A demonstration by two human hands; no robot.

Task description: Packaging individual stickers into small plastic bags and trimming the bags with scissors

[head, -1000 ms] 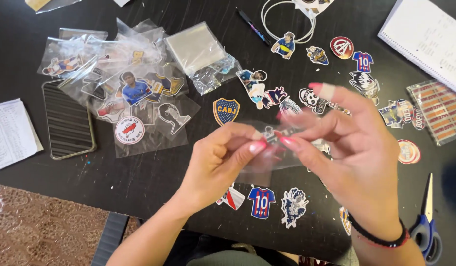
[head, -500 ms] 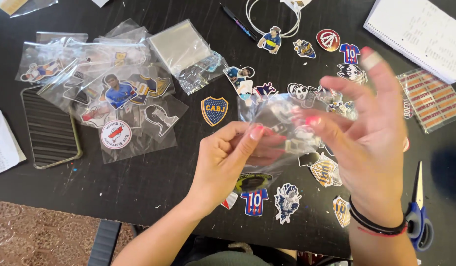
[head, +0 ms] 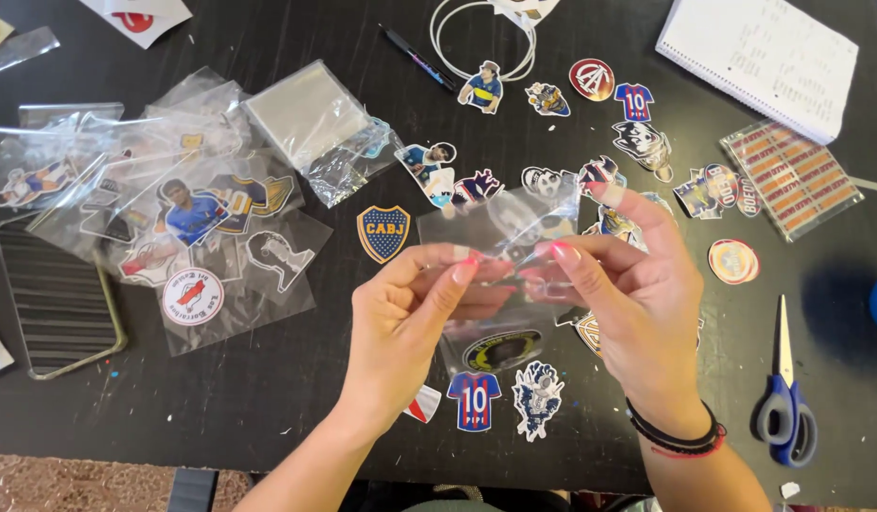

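Both hands hold one small clear plastic sleeve (head: 500, 228) above a black table (head: 268, 398). My left hand (head: 405, 327) pinches the sleeve's near edge between thumb and fingers. My right hand (head: 638, 303) pinches the same edge from the right, fingers spread behind it. Under the sleeve lies a round dark sticker (head: 502, 351). Just below the hands sit a blue-and-red jersey sticker (head: 474, 400) and a blue-white figure sticker (head: 538, 398). A blue-and-yellow shield sticker (head: 383, 233) lies left of the sleeve.
A pile of bagged stickers (head: 182, 228) and a stack of empty sleeves (head: 306, 114) sit at left, beside a phone case (head: 54, 299). Blue-handled scissors (head: 785, 398) lie at right. A notebook (head: 761, 57), striped sheet (head: 789, 175), pen (head: 415, 52) and loose stickers fill the far side.
The sleeve has dropped slightly and my hands have drawn closer together on its near edge. The view shifted a little, so the table's items sit further left.
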